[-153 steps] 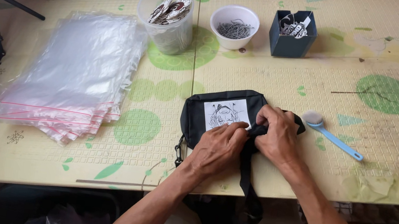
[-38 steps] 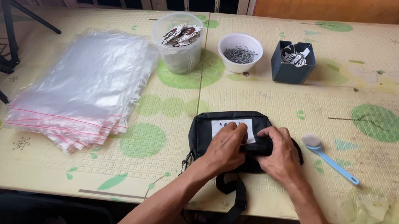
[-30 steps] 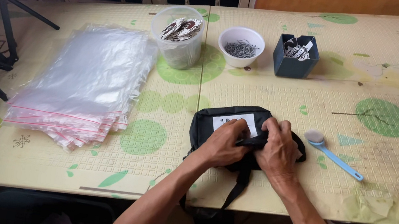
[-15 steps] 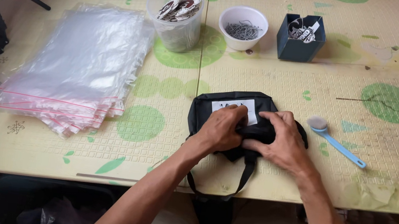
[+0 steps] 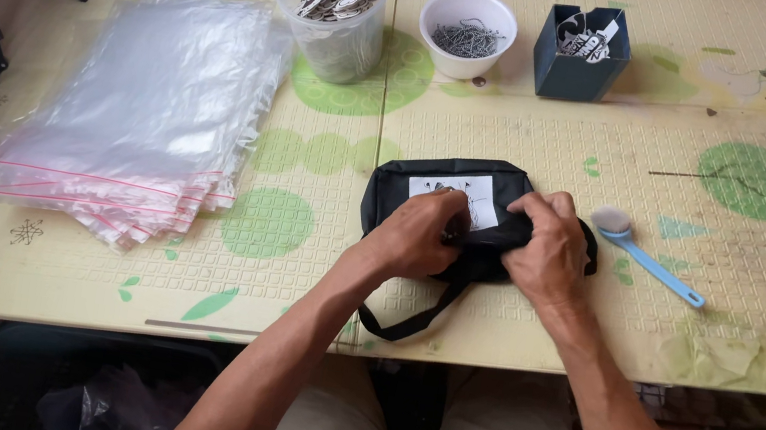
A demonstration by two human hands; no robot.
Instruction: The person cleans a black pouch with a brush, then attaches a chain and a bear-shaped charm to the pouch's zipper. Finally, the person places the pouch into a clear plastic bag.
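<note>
Head view: a yellow table [image 5: 617,139] with green spots, seen from above, both forearms reaching in from the bottom edge.
Far left: a stack of clear zip bags [image 5: 146,109] with pink strips lies flat, well apart from the hands.
Back row: a clear tub of tags [image 5: 338,8], a white bowl of metal hooks [image 5: 467,31] and a dark blue box [image 5: 582,51] stand side by side.
Left hand [image 5: 421,233]: forearm slanting up and rightward, fingers curled narrow, pinching the front of the black pouch [image 5: 447,189].
Black pouch: near the table's front edge, white label up, its strap [image 5: 408,318] looping over the edge.
Right hand [image 5: 548,245]: forearm slanting up and leftward, fingers bent tight, gripping the pouch's right part, knuckles up.
Far right: a blue scoop [image 5: 649,265] lies just beside the pouch.
</note>
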